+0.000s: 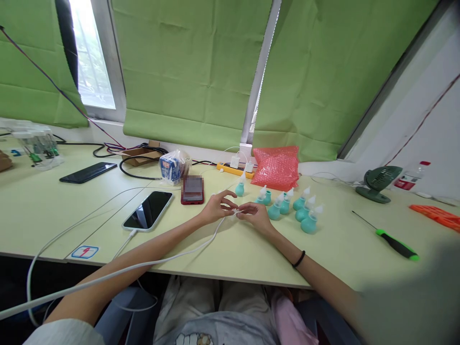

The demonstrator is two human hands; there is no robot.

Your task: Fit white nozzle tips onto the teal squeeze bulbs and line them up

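Both hands meet over the table. The fingertips of my left hand [216, 209] and my right hand [256, 216] are closed on a small whitish translucent piece [235, 212]; its exact kind is too small to make out. Just right of my right hand stand several teal squeeze bulbs with clear pointed tips, among them a near one [309, 223]. Another teal bulb [239, 189] stands upright behind my fingers. A white cable [187, 251] runs across in front of my left forearm and up towards the hands.
Left of my hands lie a charging phone [148, 211], a red-framed device [192, 189] and a dark phone [88, 172]. At the back are an orange power strip [226, 168] and a red bubble-wrap pouch [276, 167]. To the right are a screwdriver [395, 243] and a green fan [379, 182].
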